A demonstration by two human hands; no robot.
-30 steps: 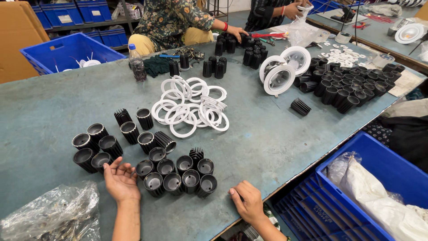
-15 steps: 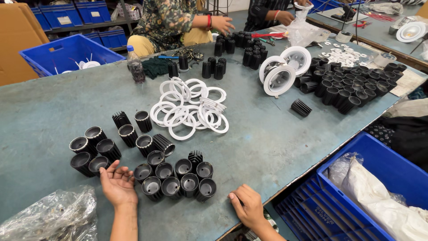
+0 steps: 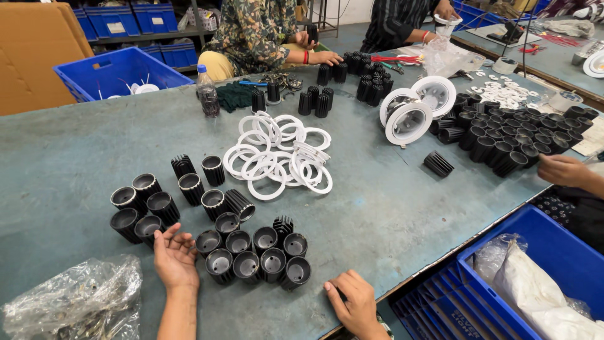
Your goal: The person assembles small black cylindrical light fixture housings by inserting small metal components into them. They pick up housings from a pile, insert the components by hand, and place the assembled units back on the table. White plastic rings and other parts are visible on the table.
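Observation:
My left hand (image 3: 173,257) rests palm up on the blue-grey table (image 3: 390,214), fingers spread, touching a black finned cup at the left cluster (image 3: 142,208). Right beside it stands a tight group of black finned cups (image 3: 255,249), open ends up. My right hand (image 3: 353,303) lies on the table's near edge with its fingers curled; I cannot see anything in it. A heap of white plastic rings (image 3: 277,156) lies beyond the cups in the middle of the table.
A crumpled clear plastic bag (image 3: 75,302) lies at the near left. Blue crates (image 3: 541,277) stand below the table's right edge. More black cups (image 3: 509,135), white round lamp housings (image 3: 415,107) and a bottle (image 3: 206,93) sit farther back. Other people's hands (image 3: 566,170) work at the far and right sides.
My left hand has slid slightly left towards the left cluster of cups. My right hand has shifted a little along the table edge. The view has tilted slightly.

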